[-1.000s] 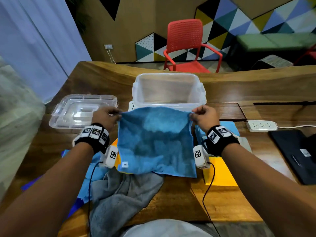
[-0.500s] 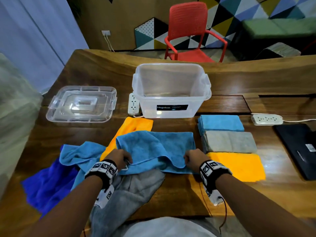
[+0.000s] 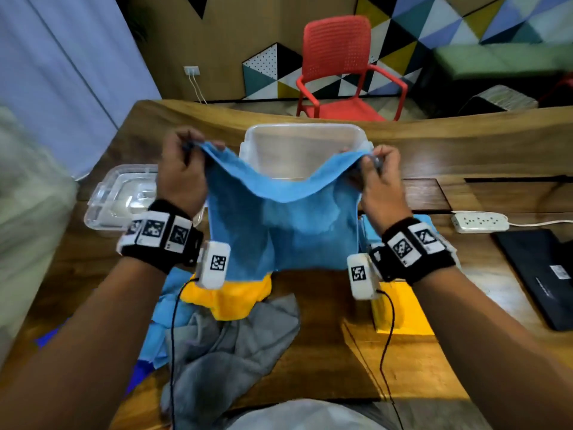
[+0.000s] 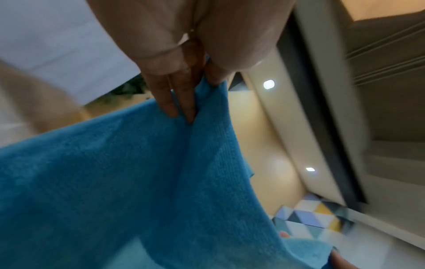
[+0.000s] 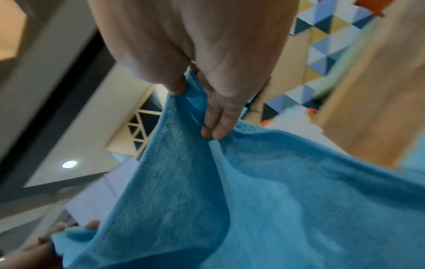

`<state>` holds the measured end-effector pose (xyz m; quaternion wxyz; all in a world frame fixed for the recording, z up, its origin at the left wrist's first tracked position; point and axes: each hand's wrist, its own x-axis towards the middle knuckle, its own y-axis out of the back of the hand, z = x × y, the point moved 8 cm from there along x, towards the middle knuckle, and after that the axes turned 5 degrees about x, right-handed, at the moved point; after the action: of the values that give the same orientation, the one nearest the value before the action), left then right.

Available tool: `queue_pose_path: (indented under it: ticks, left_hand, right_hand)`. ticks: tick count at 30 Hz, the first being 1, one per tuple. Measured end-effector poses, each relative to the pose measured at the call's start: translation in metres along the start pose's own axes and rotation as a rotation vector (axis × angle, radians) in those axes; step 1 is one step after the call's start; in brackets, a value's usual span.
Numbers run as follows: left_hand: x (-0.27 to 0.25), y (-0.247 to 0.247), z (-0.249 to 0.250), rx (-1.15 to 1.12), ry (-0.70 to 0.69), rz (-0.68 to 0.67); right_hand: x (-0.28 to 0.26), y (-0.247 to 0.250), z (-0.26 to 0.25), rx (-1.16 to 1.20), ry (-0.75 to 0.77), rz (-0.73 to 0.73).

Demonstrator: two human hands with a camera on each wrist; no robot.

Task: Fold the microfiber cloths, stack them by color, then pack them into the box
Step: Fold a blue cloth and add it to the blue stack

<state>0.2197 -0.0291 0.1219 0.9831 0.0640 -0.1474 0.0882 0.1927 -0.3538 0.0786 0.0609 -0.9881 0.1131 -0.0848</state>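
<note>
a wooden table [image 3: 325,308] stands before a wall of coloured triangles, with a red chair [image 3: 341,69] behind it. the left hand [image 3: 181,178] and the right hand [image 3: 379,181] hold a light blue cloth [image 3: 285,225] up in the air over the table, in front of the clear plastic box [image 3: 304,141]. each grip pinches one top corner between thumb and fingers, and the top edge sags between them. below the cloth lie a yellow cloth [image 3: 229,296], a crumpled grey cloth [image 3: 229,349] and more blue cloth at the left. a folded yellow cloth [image 3: 406,311] lies at the right. the box lid [image 3: 124,197] rests at the left; a power strip [image 3: 479,221] and a black laptop [image 3: 539,268] sit at the right.
</note>
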Motion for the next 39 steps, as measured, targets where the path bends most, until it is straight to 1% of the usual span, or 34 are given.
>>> queue_pose_path:
  ticks: [1, 2, 4, 5, 7, 8, 9, 10, 11, 12, 13, 14, 15, 16, 17, 18, 19, 20, 21, 22, 23, 24, 25, 26, 28, 29, 30, 32, 33, 35, 37, 39]
  left_hand:
    - [0.002, 0.003, 0.028, -0.025, -0.088, 0.014]
    - [0.003, 0.008, 0.045, -0.030, -0.156, 0.029]
    - [0.000, 0.018, 0.066, -0.028, -0.251, 0.037]
    - [-0.005, 0.022, 0.065, -0.011, -0.250, 0.028]
    - [-0.012, 0.027, 0.038, 0.082, -0.171, -0.022]
    - [-0.017, 0.027, 0.014, 0.208, -0.103, -0.083]
    - [-0.025, 0.025, -0.012, 0.394, -0.034, -0.181]
    - [-0.036, 0.023, -0.044, 0.584, 0.037, -0.319]
    - [-0.053, 0.022, -0.077, 0.721, 0.094, -0.475]
    - [-0.073, 0.023, -0.108, 0.803, 0.138, -0.611]
    - [-0.092, 0.028, -0.136, 0.857, 0.181, -0.701]
    - [-0.108, 0.035, -0.156, 0.881, 0.200, -0.734]
    - [-0.122, 0.042, -0.171, 0.886, 0.197, -0.730]
    - [-0.132, 0.049, -0.181, 0.874, 0.156, -0.710]
    - [-0.140, 0.051, -0.184, 0.850, 0.107, -0.691]
    - [-0.148, 0.053, -0.190, 0.801, 0.106, -0.687]
    - [-0.155, 0.052, -0.192, 0.739, 0.164, -0.698]
    - [-0.164, 0.052, -0.197, 0.661, 0.273, -0.700]
    - [-0.172, 0.054, -0.207, 0.612, 0.368, -0.713]
    - [-0.180, 0.057, -0.215, 0.587, 0.431, -0.722]
    - [-0.185, 0.059, -0.221, 0.594, 0.455, -0.722]
    - [-0.189, 0.063, -0.227, 0.605, 0.488, -0.705]
    - [-0.193, 0.064, -0.232, 0.639, 0.506, -0.716]
    - [-0.198, 0.066, -0.234, 0.695, 0.534, -0.778]
    - [-0.211, 0.070, -0.238, 0.839, 0.570, -0.936]
    - [-0.217, 0.076, -0.240, 0.880, 0.582, -0.983]
    - [-0.219, 0.081, -0.239, 0.889, 0.592, -0.988]
    - [-0.219, 0.091, -0.241, 0.836, 0.590, -0.932]
    - [-0.217, 0.091, -0.241, 0.807, 0.579, -0.899]
    - [-0.211, 0.084, -0.235, 0.759, 0.538, -0.877]
    - [-0.204, 0.079, -0.233, 0.738, 0.483, -0.829]
    - [-0.198, 0.082, -0.239, 0.707, 0.479, -0.773]
  right_hand:
    - [0.004, -0.001, -0.017, 0.019, 0.061, -0.007]
    - [0.005, -0.001, -0.035, 0.057, 0.116, -0.007]
    - [0.003, 0.008, -0.048, 0.091, 0.172, 0.027]
    - [-0.002, 0.013, -0.050, 0.081, 0.176, 0.036]
    - [-0.014, 0.021, -0.035, 0.016, 0.136, 0.002]
    - [-0.021, 0.026, -0.017, -0.058, 0.085, -0.033]
    - [-0.031, 0.029, 0.002, -0.170, 0.020, -0.076]
    - [-0.040, 0.033, 0.024, -0.333, -0.036, -0.128]
    - [-0.051, 0.036, 0.048, -0.502, -0.097, -0.211]
    - [-0.065, 0.039, 0.074, -0.671, -0.170, -0.320]
    - [-0.081, 0.041, 0.099, -0.805, -0.248, -0.451]
    - [-0.098, 0.044, 0.121, -0.910, -0.318, -0.584]
    - [-0.114, 0.049, 0.141, -0.966, -0.390, -0.694]
    - [-0.127, 0.054, 0.155, -0.982, -0.463, -0.766]
    - [-0.137, 0.059, 0.166, -1.003, -0.507, -0.805]
    - [-0.143, 0.060, 0.170, -1.036, -0.490, -0.830]
    - [-0.146, 0.059, 0.172, -1.084, -0.435, -0.842]
    - [-0.148, 0.058, 0.175, -1.121, -0.373, -0.839]
    - [-0.151, 0.054, 0.174, -1.123, -0.324, -0.825]
    - [-0.154, 0.051, 0.174, -1.085, -0.296, -0.811]
    - [-0.158, 0.047, 0.174, -1.013, -0.298, -0.799]
    - [-0.163, 0.044, 0.175, -0.930, -0.336, -0.793]
    - [-0.169, 0.043, 0.178, -0.886, -0.396, -0.797]
    - [-0.177, 0.040, 0.182, -0.873, -0.449, -0.831]
    - [-0.193, 0.043, 0.195, -0.960, -0.541, -0.950]
    - [-0.200, 0.048, 0.202, -0.997, -0.586, -0.989]
    - [-0.205, 0.052, 0.207, -0.999, -0.627, -0.999]
    - [-0.207, 0.059, 0.208, -0.957, -0.651, -0.950]
    - [-0.205, 0.060, 0.205, -0.951, -0.640, -0.914]
    - [-0.199, 0.059, 0.199, -0.951, -0.608, -0.833]
    - [-0.193, 0.058, 0.198, -0.988, -0.582, -0.772]
    - [-0.191, 0.060, 0.202, -1.042, -0.594, -0.746]
